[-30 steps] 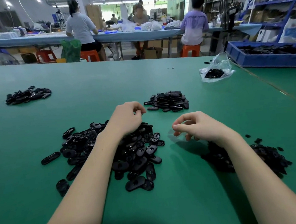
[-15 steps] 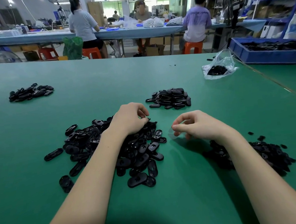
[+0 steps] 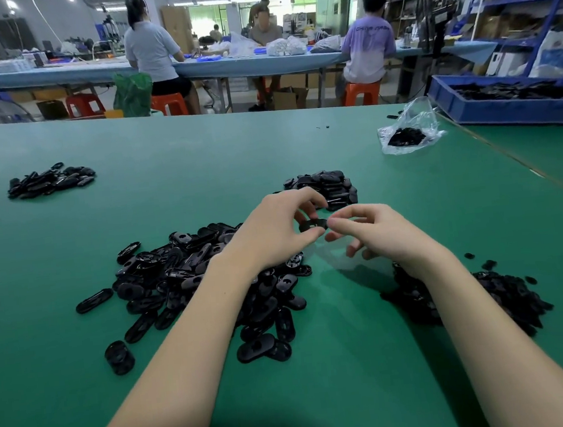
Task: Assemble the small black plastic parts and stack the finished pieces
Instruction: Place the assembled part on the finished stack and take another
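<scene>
Pinching one oval black part (image 3: 313, 225) by its near edge, the left hand (image 3: 268, 235) held it in the air just this side of the small heap of finished pieces (image 3: 322, 188), which lay on the green table (image 3: 199, 159) directly beyond the fingertips. The right hand (image 3: 378, 231) had come up beside the part, its thumb and forefinger closed together at the part's right end; whether a smaller piece sat between those fingertips could not be told, as it would be too small to show. Its other fingers hung loosely curled.

The big loose pile of oval shells (image 3: 193, 277) spread out nearer than the finished heap and to its left, under the left forearm. A darker pile of small parts (image 3: 508, 294) lay nearer and to the right of the heap, behind the right wrist.

The risks seemed plain enough. The grip on the shell was a light one at its rim, so pressure from the right hand could tip or twist it out of the fingers, and it would drop among unassembled shells and be hard to tell apart. A tiny insert, if one was held, could slip and bounce away across the table. The left forearm also hung low over the loose pile and could scatter it.
</scene>
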Motion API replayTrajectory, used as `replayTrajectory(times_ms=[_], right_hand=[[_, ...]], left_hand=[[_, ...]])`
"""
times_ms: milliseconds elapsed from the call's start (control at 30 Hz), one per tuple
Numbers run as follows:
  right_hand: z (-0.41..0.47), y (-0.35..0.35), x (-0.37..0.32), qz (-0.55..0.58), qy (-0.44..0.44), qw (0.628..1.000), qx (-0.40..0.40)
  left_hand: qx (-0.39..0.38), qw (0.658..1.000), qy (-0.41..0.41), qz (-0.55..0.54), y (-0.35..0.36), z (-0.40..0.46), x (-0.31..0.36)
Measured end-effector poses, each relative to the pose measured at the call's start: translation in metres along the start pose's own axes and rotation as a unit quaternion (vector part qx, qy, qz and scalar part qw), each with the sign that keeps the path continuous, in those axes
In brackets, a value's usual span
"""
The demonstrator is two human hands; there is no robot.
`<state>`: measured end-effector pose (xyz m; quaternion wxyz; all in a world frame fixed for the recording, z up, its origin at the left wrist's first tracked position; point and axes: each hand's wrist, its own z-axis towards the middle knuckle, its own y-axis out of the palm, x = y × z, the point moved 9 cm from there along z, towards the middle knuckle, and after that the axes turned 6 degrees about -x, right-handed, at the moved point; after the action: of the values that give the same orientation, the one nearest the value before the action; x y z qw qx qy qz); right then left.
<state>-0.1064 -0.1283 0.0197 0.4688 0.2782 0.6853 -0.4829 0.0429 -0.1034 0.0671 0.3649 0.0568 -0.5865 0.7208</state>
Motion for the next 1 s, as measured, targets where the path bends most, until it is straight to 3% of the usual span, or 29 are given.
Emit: replayTrajectory(times_ms=[100, 233, 400, 500, 600, 733, 1000], right_hand=[[-0.003, -0.013, -0.002, 0.012, -0.018, 0.999, 0.038], [-0.009, -0.026, 0.0, -0.011, -0.016, 0.998, 0.054], [-0.013, -0.042, 0.006, -0.054, 0.018, 0.997, 0.061], [-0.015, -0.063, 0.014, -0.161, 0.061, 0.98, 0.098], [-0.019, -0.077, 0.023, -0.268, 0.119, 0.948, 0.121], [-0.023, -0.076, 0.029, -0.328, 0.169, 0.923, 0.111], [-0.023, -0.069, 0.022, -0.357, 0.162, 0.911, 0.124]], left_hand=[[0.003, 1.0, 0.007, -0.03, 0.01, 0.003, 0.011], [0.007, 0.986, -0.073, -0.151, 0.022, 0.005, 0.003], [-0.012, 0.934, -0.156, -0.321, 0.041, 0.003, -0.007], [-0.004, 0.909, -0.182, -0.374, 0.047, 0.002, -0.009], [-0.002, 0.9, -0.194, -0.39, 0.052, 0.0, -0.009], [0.003, 0.903, -0.21, -0.375, 0.055, -0.002, -0.013], [0.002, 0.897, -0.217, -0.386, 0.062, -0.002, -0.014]])
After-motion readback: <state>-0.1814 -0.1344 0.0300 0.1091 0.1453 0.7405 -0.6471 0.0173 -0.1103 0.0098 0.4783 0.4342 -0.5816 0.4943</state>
